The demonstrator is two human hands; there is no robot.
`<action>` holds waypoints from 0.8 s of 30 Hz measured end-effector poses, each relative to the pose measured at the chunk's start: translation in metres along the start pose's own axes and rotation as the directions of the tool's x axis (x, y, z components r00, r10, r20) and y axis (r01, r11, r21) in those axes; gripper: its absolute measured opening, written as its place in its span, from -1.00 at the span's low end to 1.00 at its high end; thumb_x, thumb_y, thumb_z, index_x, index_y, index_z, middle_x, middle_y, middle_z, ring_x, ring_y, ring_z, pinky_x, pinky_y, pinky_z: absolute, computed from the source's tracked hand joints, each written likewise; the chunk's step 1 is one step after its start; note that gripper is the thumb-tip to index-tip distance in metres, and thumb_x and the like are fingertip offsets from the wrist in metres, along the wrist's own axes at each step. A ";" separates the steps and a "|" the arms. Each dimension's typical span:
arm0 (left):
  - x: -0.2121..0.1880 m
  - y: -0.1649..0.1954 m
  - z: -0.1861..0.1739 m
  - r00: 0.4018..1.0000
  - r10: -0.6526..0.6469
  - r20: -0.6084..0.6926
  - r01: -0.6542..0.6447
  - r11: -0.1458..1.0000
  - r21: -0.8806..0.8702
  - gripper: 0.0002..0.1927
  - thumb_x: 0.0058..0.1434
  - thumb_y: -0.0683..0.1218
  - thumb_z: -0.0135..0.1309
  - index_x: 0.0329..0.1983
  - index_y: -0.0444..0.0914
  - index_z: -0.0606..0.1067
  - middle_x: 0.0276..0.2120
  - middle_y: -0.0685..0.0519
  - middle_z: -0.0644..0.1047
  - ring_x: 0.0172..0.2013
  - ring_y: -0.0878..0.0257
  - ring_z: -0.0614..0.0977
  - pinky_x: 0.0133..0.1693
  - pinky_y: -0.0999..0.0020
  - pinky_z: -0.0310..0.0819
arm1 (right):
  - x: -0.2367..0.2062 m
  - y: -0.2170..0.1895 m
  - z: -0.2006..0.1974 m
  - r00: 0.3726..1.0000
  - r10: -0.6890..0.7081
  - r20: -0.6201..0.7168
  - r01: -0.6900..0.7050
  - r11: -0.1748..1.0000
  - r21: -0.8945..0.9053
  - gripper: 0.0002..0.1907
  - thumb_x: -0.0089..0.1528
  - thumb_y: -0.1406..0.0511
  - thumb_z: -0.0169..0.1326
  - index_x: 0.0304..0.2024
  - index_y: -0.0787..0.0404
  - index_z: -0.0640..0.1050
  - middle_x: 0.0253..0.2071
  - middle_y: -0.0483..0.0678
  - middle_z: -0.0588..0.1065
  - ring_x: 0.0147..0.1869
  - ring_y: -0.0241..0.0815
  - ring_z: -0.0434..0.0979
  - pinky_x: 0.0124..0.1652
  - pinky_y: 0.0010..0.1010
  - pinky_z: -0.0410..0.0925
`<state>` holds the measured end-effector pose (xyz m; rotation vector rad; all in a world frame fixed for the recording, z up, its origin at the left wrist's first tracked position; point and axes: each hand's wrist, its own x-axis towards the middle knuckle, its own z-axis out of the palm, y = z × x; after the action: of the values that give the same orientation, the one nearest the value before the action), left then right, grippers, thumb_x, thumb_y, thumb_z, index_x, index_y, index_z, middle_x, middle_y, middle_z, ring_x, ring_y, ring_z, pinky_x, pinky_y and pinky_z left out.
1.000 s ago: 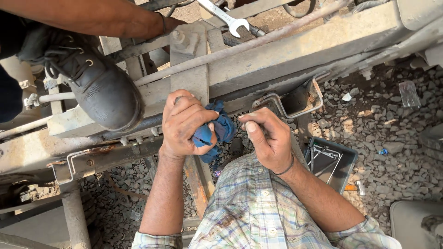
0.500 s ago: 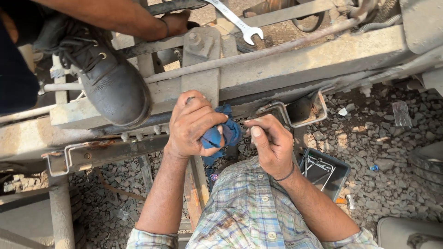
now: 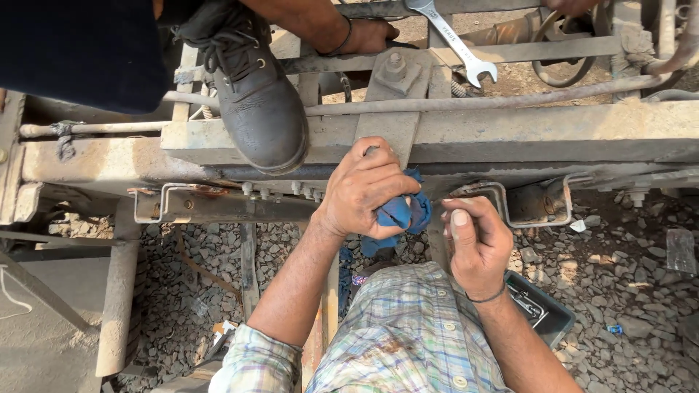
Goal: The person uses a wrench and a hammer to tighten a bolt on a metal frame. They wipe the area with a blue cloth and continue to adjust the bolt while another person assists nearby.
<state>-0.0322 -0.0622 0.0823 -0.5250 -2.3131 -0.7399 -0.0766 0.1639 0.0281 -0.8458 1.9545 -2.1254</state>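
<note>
Gripping blue cloth (image 3: 399,213) in left hand (image 3: 362,189), right hand (image 3: 475,244) beside

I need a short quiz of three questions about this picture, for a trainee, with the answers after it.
1. True or false: the left hand grips a blue cloth.
2. Which thing lies on the beams at the top? A) wrench B) hammer C) saw
3. Fill in: beside the left hand, a black ___ stands on the beam.

Key:
1. True. The cloth shows under its fingers, between it and the right hand, which is closed.
2. A. A silver wrench lies there, near another person's hand.
3. Boot, worn by the other person.
</note>
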 end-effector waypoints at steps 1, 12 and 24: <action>0.000 0.000 0.001 1.000 -0.002 -0.001 0.002 1.000 0.005 -0.60 -0.15 0.07 0.28 -0.26 -0.19 0.61 -0.42 0.07 0.50 -0.25 0.12 0.54 0.13 0.11 0.38 | 0.000 0.000 -0.001 1.000 -0.006 0.003 0.006 1.000 -0.014 -0.77 0.49 0.29 -0.04 0.00 0.33 0.54 -0.21 -0.09 0.47 -0.25 -0.40 0.44 -0.26 -0.59 0.34; 0.006 0.006 -0.001 1.000 -0.014 -0.002 0.014 0.999 0.030 -0.63 -0.12 0.10 0.27 -0.30 -0.20 0.61 -0.46 0.06 0.49 -0.28 0.10 0.54 0.13 0.12 0.37 | 0.002 -0.002 -0.004 0.999 -0.031 -0.020 0.030 0.999 -0.045 -0.78 0.47 0.30 -0.02 -0.03 0.34 0.56 -0.23 -0.09 0.50 -0.27 -0.41 0.45 -0.29 -0.59 0.35; 0.010 0.010 -0.001 1.000 -0.013 -0.021 0.014 0.999 0.044 -0.78 -0.07 -0.04 0.19 -0.34 -0.19 0.61 -0.48 0.05 0.50 -0.27 0.12 0.56 0.13 0.07 0.42 | 0.007 -0.001 -0.006 0.999 -0.039 0.004 0.039 0.996 -0.084 -0.78 0.47 0.27 -0.02 -0.04 0.31 0.56 -0.21 -0.09 0.50 -0.25 -0.40 0.49 -0.29 -0.56 0.38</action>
<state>-0.0342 -0.0535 0.0933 -0.4805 -2.3107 -0.6962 -0.0852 0.1659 0.0312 -0.9071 2.0556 -2.0756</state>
